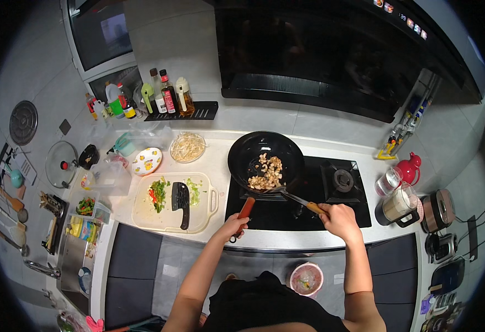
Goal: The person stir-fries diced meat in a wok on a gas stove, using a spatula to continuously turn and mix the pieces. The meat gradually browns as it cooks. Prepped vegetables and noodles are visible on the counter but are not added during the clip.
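A black wok (pixel 242 151) sits over the left burner of the gas hob, its wooden handle (pixel 245 207) pointing towards me. My left hand (pixel 235 227) is closed around that handle. In my right hand (pixel 338 220) is the wooden-handled end of a metal spatula (pixel 294 196). The spatula's head reaches into the near side of the wok, against small browned pieces of food (pixel 269 172), perhaps meat. These pieces lie on the wok's bottom and near wall. Part of the spatula's blade is hidden by the food.
Left of the hob lies a cutting board (pixel 142 220) with a cleaver (pixel 180 197) and chopped vegetables (pixel 157 195). Behind it stand a plate of bean sprouts (pixel 187 147) and a patterned bowl (pixel 147 161). A second burner (pixel 343 179), a glass jug (pixel 387 182) and a red kettle (pixel 409 168) are to the right.
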Demonstrator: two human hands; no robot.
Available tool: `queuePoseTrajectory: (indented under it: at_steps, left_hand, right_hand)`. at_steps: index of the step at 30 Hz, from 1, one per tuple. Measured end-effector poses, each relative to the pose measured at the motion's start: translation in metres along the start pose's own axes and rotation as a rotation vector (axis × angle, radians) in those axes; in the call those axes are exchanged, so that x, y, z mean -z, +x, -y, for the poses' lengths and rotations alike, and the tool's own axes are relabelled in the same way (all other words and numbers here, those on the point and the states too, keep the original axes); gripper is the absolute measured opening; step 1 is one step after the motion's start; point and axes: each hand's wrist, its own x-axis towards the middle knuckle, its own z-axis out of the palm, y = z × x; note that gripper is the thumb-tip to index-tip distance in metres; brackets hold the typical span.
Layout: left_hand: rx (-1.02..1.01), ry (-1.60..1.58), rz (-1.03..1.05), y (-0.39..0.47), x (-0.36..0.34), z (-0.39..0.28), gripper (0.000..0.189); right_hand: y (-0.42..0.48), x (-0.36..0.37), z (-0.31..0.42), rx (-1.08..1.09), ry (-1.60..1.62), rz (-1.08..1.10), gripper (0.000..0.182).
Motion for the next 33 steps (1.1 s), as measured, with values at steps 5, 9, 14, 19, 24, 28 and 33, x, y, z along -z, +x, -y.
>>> queuePoseTrajectory:
  at_steps: [5, 9, 14, 19, 24, 28, 33]
  left_hand:
    - [-0.008, 0.024, 0.029, 0.007, -0.003, 0.0, 0.028]
    - [-0.01, 0.027, 0.002, 0.002, -0.001, -0.003, 0.024]
    - [-0.015, 0.026, -0.005, 0.002, 0.0, -0.003, 0.026]
    - [-0.006, 0.013, 0.003, 0.002, 0.0, -0.002, 0.026]
    - [-0.002, 0.026, -0.014, 0.003, 0.002, 0.002, 0.026]
    - [0.004, 0.034, 0.01, 0.004, 0.001, 0.0, 0.027]
    - [0.002, 0.029, 0.002, 0.002, 0.002, -0.002, 0.027]
  right_hand:
    - [0.043, -0.064, -0.01, -0.053, -0.099, 0.028, 0.021]
    - [0.086, -0.117, -0.006, -0.167, 0.112, -0.162, 0.027]
    - [0.108, -0.152, 0.002, -0.426, 0.288, -0.267, 0.024]
    - [0.104, -0.18, -0.007, -0.331, 0.837, -0.085, 0.027]
    - [0.054, -0.141, 0.024, -0.456, 1.24, 0.247, 0.027]
    - [0.043, -0.144, -0.003, -0.521, 1.08, 0.08, 0.028]
    - [0.05, -0.141, -0.04, -0.57, 0.899, -0.229, 0.026]
